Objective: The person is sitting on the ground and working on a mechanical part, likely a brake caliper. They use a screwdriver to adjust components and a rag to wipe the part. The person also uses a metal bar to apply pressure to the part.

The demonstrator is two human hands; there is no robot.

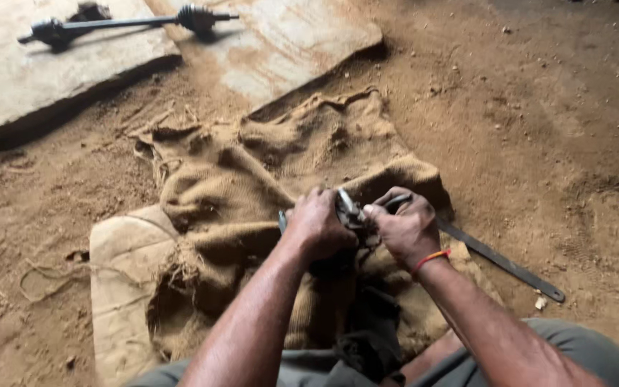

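Your left hand (317, 228) and right hand (406, 228) are both closed around a small metal part (349, 210) at the centre of the frame, over the sack (252, 179). The grip looks tight and greasy; if one hand slips, fingers can get pinched, or the part can drop in the sand (539, 143).

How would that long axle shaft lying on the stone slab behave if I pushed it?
The axle shaft would probably roll, since it looks round with bulging joints at both ends. It looks like solid metal, so likely heavy and stiff. The stone slab looks rough, which may slow it.
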